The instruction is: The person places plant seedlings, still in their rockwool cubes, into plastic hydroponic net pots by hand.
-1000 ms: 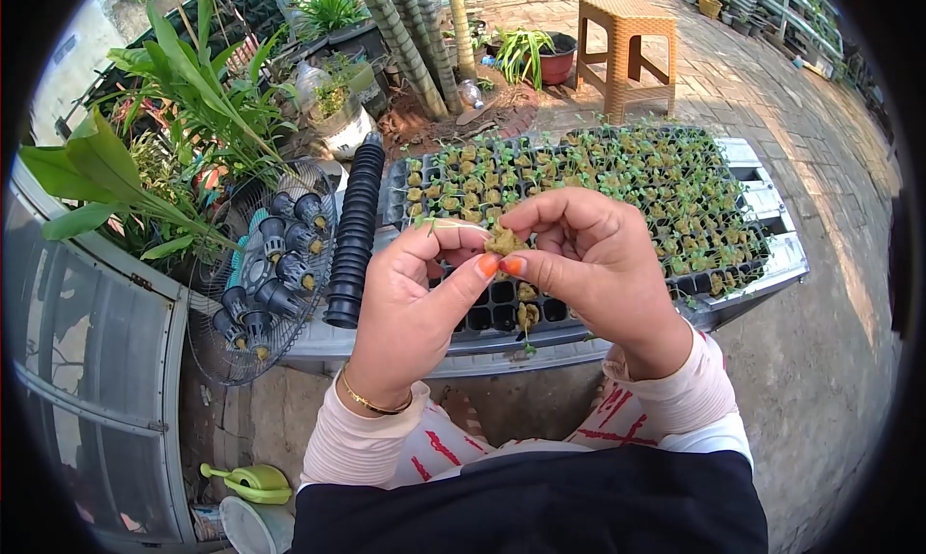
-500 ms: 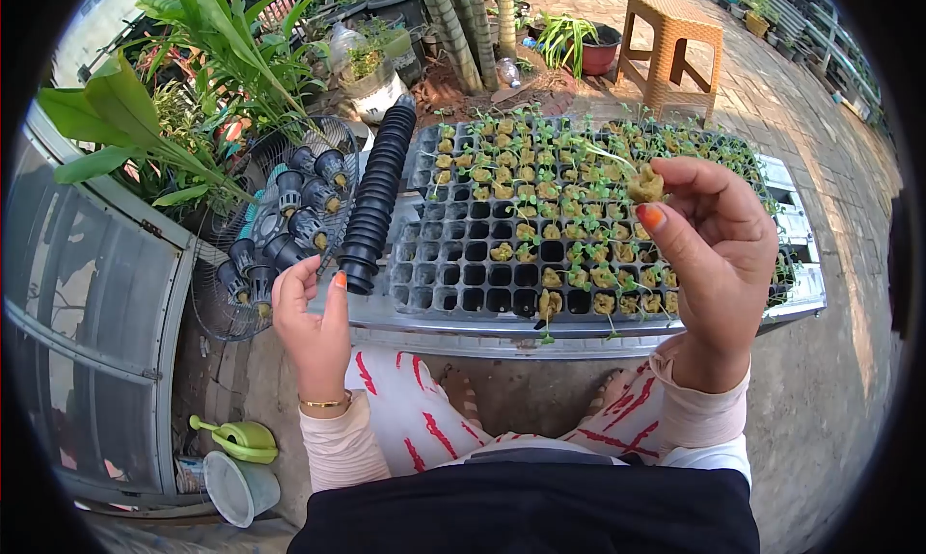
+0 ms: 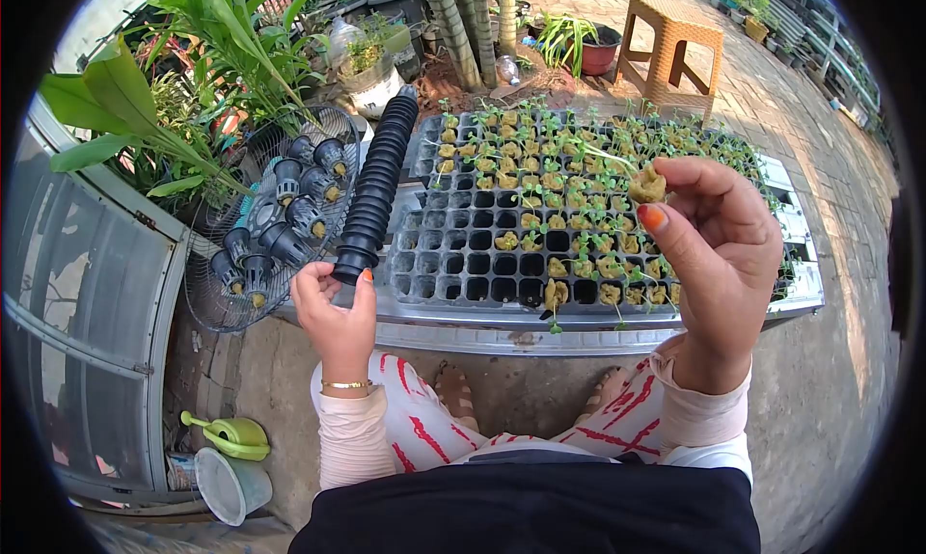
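Note:
Between the thumb and fingertips of my right hand, a seedling plug is pinched. Its pale stem and small leaves tilt up to the left, above the tray. My left hand is at the near end of a long stack of black net pots. Its thumb and fingers are apart, one on each side of the lowest rim; a firm grip cannot be made out. Below my right hand lies the black seedling tray, with sprouting plugs in many cells and bare cells at the near left.
A wire basket on the left holds several net pots with plugs. The trays rest on a metal table. A green watering can and a pale bucket stand on the floor. A woven-pattern stool stands behind.
My left hand has moved right, to the near end of the net pot stack. My right hand still holds the seedling plug in nearly the same place. The view has shifted slightly.

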Demonstrator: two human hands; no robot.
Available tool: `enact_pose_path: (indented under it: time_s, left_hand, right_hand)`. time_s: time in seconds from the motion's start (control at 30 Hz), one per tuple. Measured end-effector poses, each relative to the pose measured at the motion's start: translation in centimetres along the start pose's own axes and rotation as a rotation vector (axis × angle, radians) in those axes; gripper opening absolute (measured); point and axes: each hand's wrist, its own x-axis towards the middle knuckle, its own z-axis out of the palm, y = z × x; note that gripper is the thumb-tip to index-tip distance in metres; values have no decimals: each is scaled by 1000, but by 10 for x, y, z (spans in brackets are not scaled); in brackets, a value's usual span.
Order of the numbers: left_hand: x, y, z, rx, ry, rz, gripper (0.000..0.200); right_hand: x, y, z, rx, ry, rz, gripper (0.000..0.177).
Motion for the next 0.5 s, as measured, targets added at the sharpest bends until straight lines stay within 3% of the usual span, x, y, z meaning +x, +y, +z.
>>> enact_pose_path:
  time_s: [0.5]
  left_hand:
    - [-3, -1, 0, -80, 8, -6, 34]
  right_hand:
    - [2, -4, -6, 5, 21, -19, 27]
